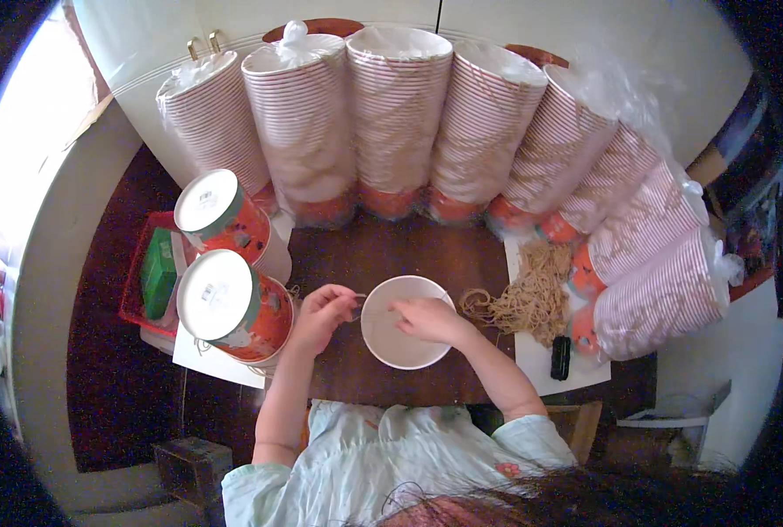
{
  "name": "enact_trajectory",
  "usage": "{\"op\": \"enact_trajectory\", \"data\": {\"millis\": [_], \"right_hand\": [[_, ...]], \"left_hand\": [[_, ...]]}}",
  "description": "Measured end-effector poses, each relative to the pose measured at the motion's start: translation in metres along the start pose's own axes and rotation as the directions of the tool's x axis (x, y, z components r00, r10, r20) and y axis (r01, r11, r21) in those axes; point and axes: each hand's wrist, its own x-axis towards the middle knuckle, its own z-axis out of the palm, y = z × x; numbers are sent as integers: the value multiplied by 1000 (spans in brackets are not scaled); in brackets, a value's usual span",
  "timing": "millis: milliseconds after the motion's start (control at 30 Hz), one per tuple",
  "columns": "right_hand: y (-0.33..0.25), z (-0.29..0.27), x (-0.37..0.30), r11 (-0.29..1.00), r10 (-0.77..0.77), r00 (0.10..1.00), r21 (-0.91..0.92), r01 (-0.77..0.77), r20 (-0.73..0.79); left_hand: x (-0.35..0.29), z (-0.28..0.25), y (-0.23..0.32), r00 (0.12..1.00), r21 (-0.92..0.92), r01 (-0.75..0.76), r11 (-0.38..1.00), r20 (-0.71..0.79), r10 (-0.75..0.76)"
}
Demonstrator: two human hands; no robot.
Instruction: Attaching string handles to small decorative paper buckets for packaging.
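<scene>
A white paper bucket (406, 351) stands upright on the dark table in front of me, its open mouth facing up. At its left rim, my left hand (323, 318) is closed in a pinch on what looks like a thin strand of twine. My right hand (431, 320) reaches over the right rim into the bucket. Its fingers are drawn together near the inner wall, and what they hold, if anything, is too small to make out. Just right of the bucket lies a loose heap of tan twine (536, 294), partly on white paper.
Tall stacks of paper buckets (398, 114) in clear plastic curve around the back and right. Upside-down orange-and-green buckets (216, 294) stand at the left, beside a red basket (137, 290) with a green box (158, 272). A black object (561, 358) lies at the right.
</scene>
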Motion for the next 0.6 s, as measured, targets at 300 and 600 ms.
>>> {"op": "enact_trajectory", "data": {"millis": [300,600], "right_hand": [[-8,-21,-1,804,-238,879,424,416,-412],[-9,1,8,918,-201,841,203,340,-502]], "left_hand": [[8,24,-9,981,578,-166,799,177,76],[11,15,-12,977,395,-139,908,204,61]]}}
